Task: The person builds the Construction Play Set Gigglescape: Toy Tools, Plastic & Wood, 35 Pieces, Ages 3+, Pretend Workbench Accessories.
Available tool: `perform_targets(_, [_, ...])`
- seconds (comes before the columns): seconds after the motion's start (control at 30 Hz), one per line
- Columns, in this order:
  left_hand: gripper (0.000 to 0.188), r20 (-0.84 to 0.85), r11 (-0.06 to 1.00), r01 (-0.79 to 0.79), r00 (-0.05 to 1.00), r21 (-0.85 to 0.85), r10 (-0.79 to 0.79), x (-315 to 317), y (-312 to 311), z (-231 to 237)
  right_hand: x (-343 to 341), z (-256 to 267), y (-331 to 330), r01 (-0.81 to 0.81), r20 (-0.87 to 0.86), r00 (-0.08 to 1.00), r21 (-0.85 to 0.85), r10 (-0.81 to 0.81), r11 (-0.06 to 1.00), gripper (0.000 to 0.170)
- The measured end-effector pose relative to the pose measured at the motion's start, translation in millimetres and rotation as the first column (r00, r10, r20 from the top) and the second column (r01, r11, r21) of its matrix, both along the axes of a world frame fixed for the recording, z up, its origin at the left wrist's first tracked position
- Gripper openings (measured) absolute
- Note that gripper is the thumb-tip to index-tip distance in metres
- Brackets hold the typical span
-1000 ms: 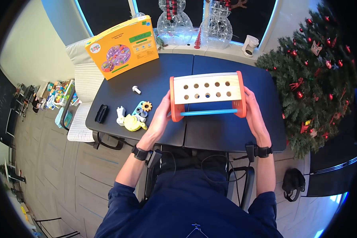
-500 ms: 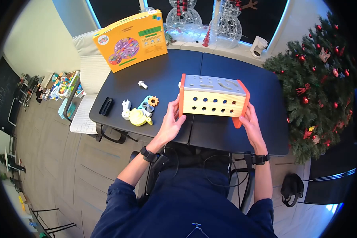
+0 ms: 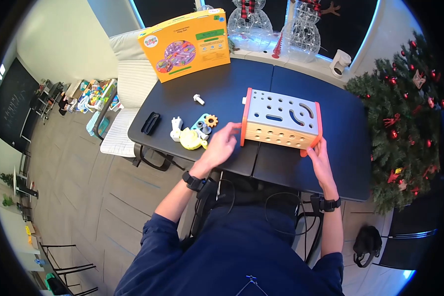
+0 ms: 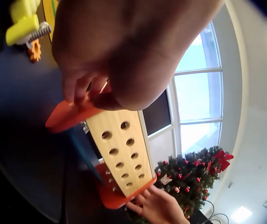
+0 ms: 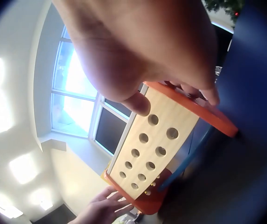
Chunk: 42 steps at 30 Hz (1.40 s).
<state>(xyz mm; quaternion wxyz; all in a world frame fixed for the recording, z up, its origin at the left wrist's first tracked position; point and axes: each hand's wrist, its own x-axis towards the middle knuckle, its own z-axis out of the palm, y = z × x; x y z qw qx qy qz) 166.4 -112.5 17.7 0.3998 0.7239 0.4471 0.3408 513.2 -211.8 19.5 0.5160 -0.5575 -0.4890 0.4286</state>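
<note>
My right hand (image 3: 321, 165) grips the wooden bench (image 3: 285, 122) at its right end, thumb in front and fingers round the orange side; my left hand (image 3: 221, 148) has relaxed fingers at the other end. The bench sits over the desk (image 3: 251, 76), though whether fully settled I can't quite tell. Left of it lie the yellow toy (image 3: 191, 139) and white screw (image 3: 199, 99). Uneven support could tilt it; sliding it left could knock those pieces.
</note>
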Motion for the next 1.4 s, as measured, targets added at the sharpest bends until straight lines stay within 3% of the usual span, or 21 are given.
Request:
perform_targets(0.03, [0.042,-0.096,0.998,-0.027,0.995,0.048,0.031,-12.2,7.7,-3.6,0.8,-2.6,-1.8,0.055,0.063,0.996,0.045,-0.057,0.998,0.061])
perform_targets(0.1, [0.029,-0.166,0.930,-0.168,0.959,0.325,0.231,-36.0,18.5,-13.1,2.2,-8.6,-7.6,0.151,0.184,0.967,0.144,-0.176,0.978,0.058])
perform_targets(0.17, [0.032,-0.410,0.882,-0.219,0.821,0.417,0.397,-55.3,21.3,-3.3,1.2,0.7,-17.9,0.220,0.239,0.938,0.141,-0.249,0.965,0.055])
perform_targets(0.27, [0.046,-0.587,0.900,-0.234,0.692,0.366,0.419,-74.4,23.5,-14.7,-5.7,14.2,-30.8,0.279,0.212,0.929,0.136,-0.303,0.951,0.051])
perform_targets(0.37, [0.060,-0.679,0.926,-0.251,0.630,0.281,0.377,-75.9,27.9,-22.4,-18.6,10.9,-38.6,0.267,0.151,0.946,0.130,-0.285,0.955,0.049])
perform_targets(0.67, [0.068,-0.739,0.911,-0.199,0.535,0.360,0.409,-75.5,44.9,-37.4,-48.1,7.0,-51.3,0.157,0.009,0.987,0.132,-0.160,0.979,0.041])
perform_targets(0.97, [0.091,-0.616,0.921,-0.281,0.684,0.272,0.390,-68.4,34.2,-9.1,-63.9,7.7,-65.3,0.038,0.016,0.999,0.070,-0.039,0.997,0.029])
perform_targets(1.17, [0.092,-0.506,0.928,-0.300,0.778,0.222,0.372,-66.5,20.6,9.4,-72.1,2.3,-67.7,-0.045,0.003,0.999,0.054,0.044,0.998,0.022])
perform_targets(1.4, [0.088,-0.401,0.915,-0.294,0.830,0.277,0.388,-60.3,-10.4,30.2,-87.0,2.8,-72.3,-0.127,0.069,0.990,0.016,0.126,0.992,0.020])
